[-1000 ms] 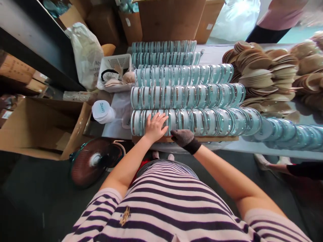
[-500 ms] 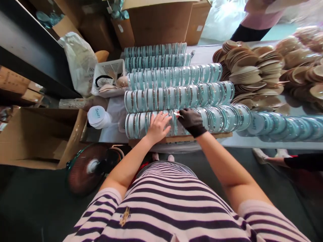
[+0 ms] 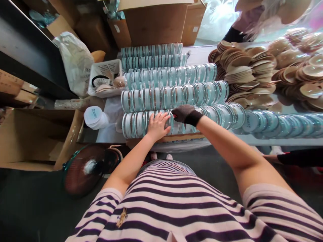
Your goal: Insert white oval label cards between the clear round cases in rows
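My bare left hand (image 3: pixel 157 126) lies with fingers spread on the nearest row of round clear-and-teal packages (image 3: pixel 133 125), which stand on edge in a line. Just to its right, my right hand (image 3: pixel 183 114), in a dark glove, is closed low over the same row. A tiny red bit shows at its fingertips; what it belongs to is hidden by the glove. Behind both hands runs a second row of the same packages (image 3: pixel 174 96). Under the front row a strip of brown cardboard (image 3: pixel 179 137) shows at the table edge.
At the left stand a stack of white discs (image 3: pixel 94 117), a white basket (image 3: pixel 104 67), an open carton (image 3: pixel 32 137) and a fan (image 3: pixel 84 169). Rightward lie stacked beige discs (image 3: pixel 242 64) and a line of teal packages (image 3: pixel 290 124). Another person (image 3: pixel 248 22) is across the table.
My right hand has turned and shifted slightly left; the small white piece at its fingertips no longer shows, and a red bit does. My left hand stays spread on the row.
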`<state>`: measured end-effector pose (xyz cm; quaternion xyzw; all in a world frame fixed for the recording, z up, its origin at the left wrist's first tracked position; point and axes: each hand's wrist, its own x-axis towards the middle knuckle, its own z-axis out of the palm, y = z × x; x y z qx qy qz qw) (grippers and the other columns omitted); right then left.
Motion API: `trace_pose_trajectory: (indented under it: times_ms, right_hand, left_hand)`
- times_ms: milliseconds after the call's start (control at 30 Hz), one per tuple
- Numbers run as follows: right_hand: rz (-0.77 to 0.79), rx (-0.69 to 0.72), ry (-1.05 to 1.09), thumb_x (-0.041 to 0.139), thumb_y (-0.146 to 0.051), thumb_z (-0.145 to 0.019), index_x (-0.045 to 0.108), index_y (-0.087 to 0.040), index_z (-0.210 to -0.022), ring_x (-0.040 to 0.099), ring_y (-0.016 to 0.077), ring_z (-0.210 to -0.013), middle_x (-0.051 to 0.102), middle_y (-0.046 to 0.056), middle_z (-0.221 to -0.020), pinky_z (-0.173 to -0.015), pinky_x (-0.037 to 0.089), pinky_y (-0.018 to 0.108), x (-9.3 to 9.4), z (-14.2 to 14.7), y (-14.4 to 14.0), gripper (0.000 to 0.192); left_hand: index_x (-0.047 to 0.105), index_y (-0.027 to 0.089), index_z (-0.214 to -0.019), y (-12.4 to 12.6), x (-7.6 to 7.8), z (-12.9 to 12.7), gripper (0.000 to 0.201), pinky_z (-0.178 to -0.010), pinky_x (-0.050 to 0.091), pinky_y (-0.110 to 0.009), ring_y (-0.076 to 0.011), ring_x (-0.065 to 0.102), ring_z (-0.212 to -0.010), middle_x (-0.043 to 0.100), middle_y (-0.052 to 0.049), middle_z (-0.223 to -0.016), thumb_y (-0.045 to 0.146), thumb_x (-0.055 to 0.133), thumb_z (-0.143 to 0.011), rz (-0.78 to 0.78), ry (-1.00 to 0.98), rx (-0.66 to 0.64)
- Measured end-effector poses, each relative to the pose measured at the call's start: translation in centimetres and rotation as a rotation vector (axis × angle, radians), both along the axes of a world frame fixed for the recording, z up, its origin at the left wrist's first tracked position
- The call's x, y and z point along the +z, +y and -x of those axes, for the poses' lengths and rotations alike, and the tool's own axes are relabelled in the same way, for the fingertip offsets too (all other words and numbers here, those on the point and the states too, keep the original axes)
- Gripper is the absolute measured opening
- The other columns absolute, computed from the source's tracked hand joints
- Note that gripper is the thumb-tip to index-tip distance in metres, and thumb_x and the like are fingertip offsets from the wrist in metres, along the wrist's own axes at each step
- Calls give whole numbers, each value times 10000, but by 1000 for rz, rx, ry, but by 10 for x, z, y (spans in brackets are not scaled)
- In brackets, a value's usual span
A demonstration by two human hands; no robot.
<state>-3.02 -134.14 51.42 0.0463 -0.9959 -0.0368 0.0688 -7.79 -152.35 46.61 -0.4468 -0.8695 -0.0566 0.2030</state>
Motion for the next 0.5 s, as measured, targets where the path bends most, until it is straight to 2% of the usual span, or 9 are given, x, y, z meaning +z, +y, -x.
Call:
trace_pose_trajectory:
  times_ms: [133,200,267,300,367,433,500]
  right_hand:
    - [190,-67,10,467,-342,-898,707,-210,-1080,698,270,-905,741,113,-990,-711,457,321,-79,-42,-6,328]
    - [254,-75,-15,456,-338,-918,697,-192,-1133,694,271,-939,736,137,-1042,-720,450,319,-116,-50,-19,355]
    - [292,-87,-8,423,-344,-947,688,-186,-1173,684,272,-989,719,153,-1121,-739,448,319,-142,-54,-30,382]
    - [304,-93,-1,396,-357,-964,687,-192,-1180,680,269,-1004,712,151,-1147,-744,447,316,-148,-56,-32,398]
    - [339,-101,48,332,-404,-996,686,-206,-1184,676,251,-1009,714,131,-1150,-754,441,303,-147,-61,-28,447]
    - [365,-152,169,288,-443,-1009,691,-208,-1173,677,229,-972,727,116,-1096,-747,428,287,-129,-67,-10,494]
    - [350,-249,317,297,-438,-1003,697,-193,-1151,670,226,-952,723,121,-1069,-732,413,282,-97,-66,17,492]
  left_hand:
    - [489,296,-1419,1,-1,-1,562,-1243,100,-534,-266,341,-1455,478,-19,-1515,425,559,-877,-12,-12,5]
    - [488,289,-1417,0,-1,0,564,-1243,91,-530,-263,335,-1458,475,-22,-1517,414,565,-872,-15,-9,14]
    - [485,285,-1417,-2,0,0,563,-1244,87,-526,-259,328,-1463,471,-23,-1521,406,567,-873,-11,-7,24]
    - [484,283,-1417,-3,1,0,562,-1243,88,-528,-259,326,-1464,467,-24,-1524,403,568,-874,-6,-9,26]
    - [490,278,-1412,-4,3,-3,555,-1240,92,-542,-267,321,-1468,463,-28,-1526,390,572,-875,0,-18,33]
    - [509,268,-1397,1,5,-9,530,-1238,87,-559,-279,294,-1481,468,-38,-1522,357,570,-879,-11,-15,33]
    - [522,261,-1394,10,4,-17,507,-1240,75,-558,-281,257,-1498,469,-52,-1519,325,554,-892,-16,6,6]
